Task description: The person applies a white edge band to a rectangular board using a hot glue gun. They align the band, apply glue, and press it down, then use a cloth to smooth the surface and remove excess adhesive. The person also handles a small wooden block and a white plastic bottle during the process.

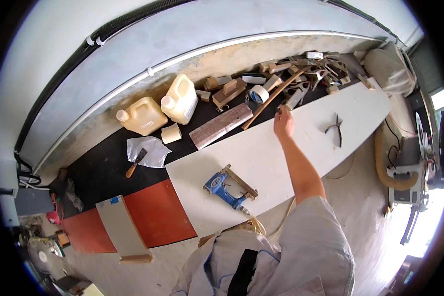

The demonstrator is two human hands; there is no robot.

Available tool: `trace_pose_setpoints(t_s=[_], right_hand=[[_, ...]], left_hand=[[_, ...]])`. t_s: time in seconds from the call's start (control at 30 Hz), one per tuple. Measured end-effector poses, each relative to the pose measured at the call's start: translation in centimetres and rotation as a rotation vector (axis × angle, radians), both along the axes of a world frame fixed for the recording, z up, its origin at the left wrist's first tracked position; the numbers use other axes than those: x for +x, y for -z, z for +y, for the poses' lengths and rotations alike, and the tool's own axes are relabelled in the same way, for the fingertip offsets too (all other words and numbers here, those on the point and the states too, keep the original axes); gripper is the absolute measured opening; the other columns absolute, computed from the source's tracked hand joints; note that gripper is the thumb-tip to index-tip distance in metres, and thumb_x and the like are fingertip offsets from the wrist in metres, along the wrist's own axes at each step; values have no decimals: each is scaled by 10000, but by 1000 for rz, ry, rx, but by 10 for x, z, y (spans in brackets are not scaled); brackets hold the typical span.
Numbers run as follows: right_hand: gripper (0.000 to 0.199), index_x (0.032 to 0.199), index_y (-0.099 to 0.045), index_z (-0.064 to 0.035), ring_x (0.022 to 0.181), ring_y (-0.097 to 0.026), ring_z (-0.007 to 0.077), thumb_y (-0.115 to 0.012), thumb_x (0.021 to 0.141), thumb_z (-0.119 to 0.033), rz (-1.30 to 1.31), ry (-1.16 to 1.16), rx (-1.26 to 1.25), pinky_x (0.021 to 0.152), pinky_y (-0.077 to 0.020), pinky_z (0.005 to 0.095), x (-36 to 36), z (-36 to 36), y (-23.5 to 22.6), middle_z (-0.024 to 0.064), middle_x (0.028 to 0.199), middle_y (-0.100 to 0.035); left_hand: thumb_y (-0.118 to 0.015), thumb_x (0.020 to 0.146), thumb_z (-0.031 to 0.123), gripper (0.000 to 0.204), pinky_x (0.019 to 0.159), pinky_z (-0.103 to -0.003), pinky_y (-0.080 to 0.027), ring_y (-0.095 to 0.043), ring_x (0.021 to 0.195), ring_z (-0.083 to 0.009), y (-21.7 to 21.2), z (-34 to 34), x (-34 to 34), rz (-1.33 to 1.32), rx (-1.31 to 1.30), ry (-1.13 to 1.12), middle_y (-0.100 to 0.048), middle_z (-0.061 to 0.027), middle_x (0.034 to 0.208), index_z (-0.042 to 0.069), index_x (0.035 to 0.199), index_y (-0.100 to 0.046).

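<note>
Right hand (283, 123) stretches out to the far edge of the white board (261, 158), fingertips at the wood scraps (296, 93) — its grip is hard to make out. Pliers (335, 129) lie to its right, the blue staple gun (224, 190) well back toward the body. Left hand unseen. At full reach, a careless pull could topple the heap.

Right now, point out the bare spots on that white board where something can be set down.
On the white board, one free patch lies between the blue staple gun and the right hand. Another runs from the pliers to the board's far end. The black strip behind, with wood offcuts and jugs, is crowded.
</note>
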State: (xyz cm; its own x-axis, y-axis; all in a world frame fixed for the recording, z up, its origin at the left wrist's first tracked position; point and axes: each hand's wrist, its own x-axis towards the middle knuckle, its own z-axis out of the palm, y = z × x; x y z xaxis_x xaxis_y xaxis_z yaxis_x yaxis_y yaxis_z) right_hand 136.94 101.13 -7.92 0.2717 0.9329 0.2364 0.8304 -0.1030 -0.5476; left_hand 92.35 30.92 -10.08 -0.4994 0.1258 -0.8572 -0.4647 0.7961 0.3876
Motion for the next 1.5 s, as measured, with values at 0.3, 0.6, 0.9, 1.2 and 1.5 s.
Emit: trace_pose_setpoints(t_s=[0.3,0.6,0.9,1.2,1.5], right_hand=[[414,1350,-637,-105,1242,-636,332,-595,958,-232,-1110,-588,-130,926,-555,538,-4,194,30,126,1423,-622],[510,1217,-718,-23,1034,-709,413,-689,953,-458,-859,-541,421,879,-565,510,40,207,-45,240,1170,-725],[288,1146,-657,-18,1035,-617,443,-707,957,-230,-205,-1741,106,859,-480,544,-349,-163,-94,213,1068,-667],[83,906,-700,-121,978,-643,265,-657,839,-97,-435,-2414,486,1025,-428,456,-636,-506,-87,72,891,-674],[152,933,-723,-170,992,-651,213,-691,808,-90,-522,-2573,283,966,-406,431,-675,-581,-18,-9,938,-703]], left_hand=[[-723,969,170,320,776,-338,-526,-659,927,-166,-50,-63,67,112,-51,-118,-722,-62,1012,-14,1225,-675],[-796,921,133,394,759,-326,-575,-708,891,-181,-9,-127,166,59,-73,-373,-765,-116,1026,-53,1249,-680],[-703,972,147,334,700,-293,-531,-651,778,-137,49,-103,117,153,202,-853,-718,-48,958,-49,1241,-685],[-644,1049,160,567,1014,-324,-486,-625,1200,-169,12,-51,-56,369,802,-1194,-630,-99,1421,-3,1557,-450],[-637,1019,25,702,1002,-294,-505,-600,1186,-133,11,-33,-87,342,1128,-1221,-613,-91,1397,43,1642,-313]])
